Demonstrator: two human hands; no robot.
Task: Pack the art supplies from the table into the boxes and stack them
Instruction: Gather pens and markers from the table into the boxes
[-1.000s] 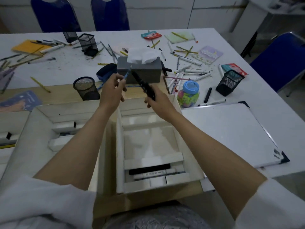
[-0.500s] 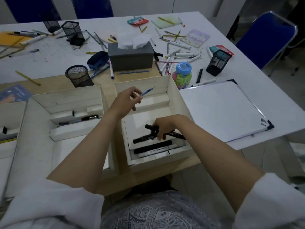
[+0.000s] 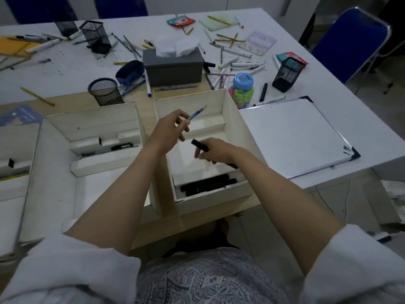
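Note:
Two open white boxes stand in front of me. Over the right box (image 3: 230,108) my left hand (image 3: 168,130) pinches a blue patterned pencil (image 3: 197,113), tip pointing up and right. My right hand (image 3: 215,151) grips a black marker (image 3: 200,145) above the same box. Black markers (image 3: 208,184) lie in the box's front slot. The left box (image 3: 57,137) holds a black pen (image 3: 121,147) in its back slot.
Loose pens and pencils are scattered over the far table around a grey tissue box (image 3: 173,64), mesh pen cups (image 3: 105,91) (image 3: 287,72) and a blue-lidded jar (image 3: 242,88). A whiteboard (image 3: 291,137) lies to the right. Another white box (image 3: 13,150) sits at far left.
One black marker now lies in the right box's front slot. My right hand has lifted away from the slot with the other marker. My left hand stays over the box with the pencil.

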